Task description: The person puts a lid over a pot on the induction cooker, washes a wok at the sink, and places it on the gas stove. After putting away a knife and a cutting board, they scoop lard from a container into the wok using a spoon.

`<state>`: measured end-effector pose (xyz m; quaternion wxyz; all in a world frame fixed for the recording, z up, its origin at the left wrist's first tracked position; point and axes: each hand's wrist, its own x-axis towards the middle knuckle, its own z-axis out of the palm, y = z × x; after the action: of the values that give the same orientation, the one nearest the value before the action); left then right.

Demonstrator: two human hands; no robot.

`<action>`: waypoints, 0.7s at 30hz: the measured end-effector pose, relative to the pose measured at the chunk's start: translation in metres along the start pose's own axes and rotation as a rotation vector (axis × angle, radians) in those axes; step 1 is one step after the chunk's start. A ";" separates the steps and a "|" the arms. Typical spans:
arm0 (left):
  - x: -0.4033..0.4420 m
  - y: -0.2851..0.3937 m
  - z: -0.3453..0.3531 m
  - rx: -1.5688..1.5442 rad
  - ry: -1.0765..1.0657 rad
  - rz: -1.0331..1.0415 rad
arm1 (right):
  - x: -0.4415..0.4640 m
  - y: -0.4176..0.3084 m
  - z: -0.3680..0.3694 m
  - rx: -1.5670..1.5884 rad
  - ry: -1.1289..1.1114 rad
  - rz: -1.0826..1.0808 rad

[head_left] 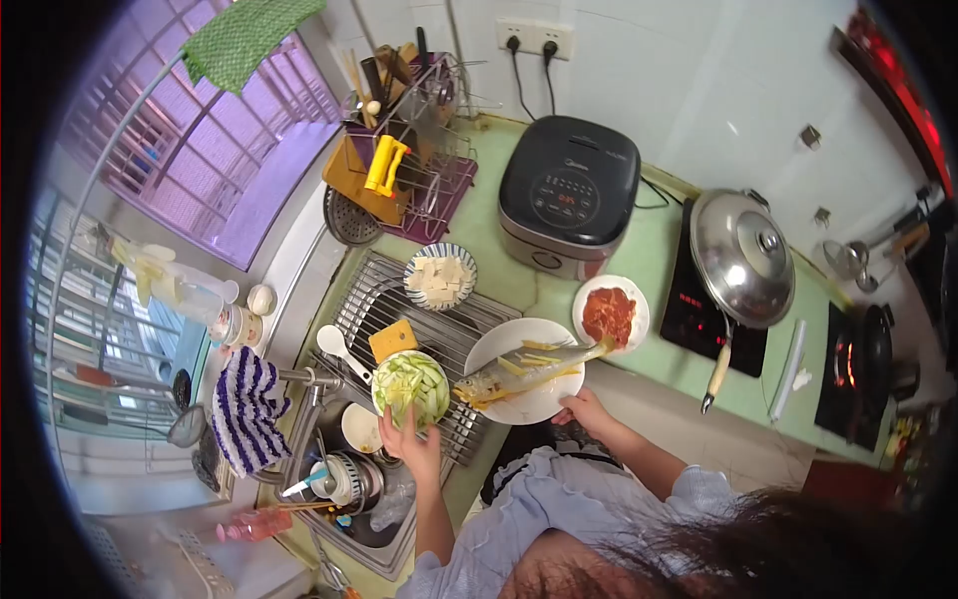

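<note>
My left hand point(412, 444) is at the near edge of a bowl of sliced green vegetables point(417, 384), its fingers apart and reaching over the rim onto the slices. Whether it grips the bowl I cannot make out. With my right hand point(589, 412) I hold the near right rim of a white oval plate point(544, 407). A whole fish point(529, 369) lies across that plate with yellowish strips on top, its tail over the far rim. Touching or close to the tail is a small white plate of red, sauce-like food point(611, 312). A striped bowl of white cubes point(439, 277) stands behind the vegetables.
A metal rack point(374, 299) spans the sink point(384, 534), which holds dishes. A white spoon point(344, 351) and orange sponge point(392, 340) lie by the vegetables. Behind stand a rice cooker point(569, 190) and a lidded wok point(743, 260) on a cooktop, its handle pointing toward me.
</note>
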<state>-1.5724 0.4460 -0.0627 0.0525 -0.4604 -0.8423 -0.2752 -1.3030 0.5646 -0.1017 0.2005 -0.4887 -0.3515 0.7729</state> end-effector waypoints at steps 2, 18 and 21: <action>0.006 0.002 -0.003 -0.122 -0.051 0.011 | -0.010 0.008 0.005 0.022 0.039 -0.036; -0.032 -0.098 -0.056 -1.306 -0.532 -0.815 | -0.020 -0.012 0.098 -0.265 -0.321 -0.098; -0.034 -0.118 -0.061 -1.405 -0.520 -0.848 | 0.003 -0.015 0.124 -0.392 -0.460 -0.050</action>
<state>-1.6580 0.3397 -0.0720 -0.5465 -0.0809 -0.5627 -0.6150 -1.4159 0.5336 -0.0585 0.0367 -0.3215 -0.5420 0.7756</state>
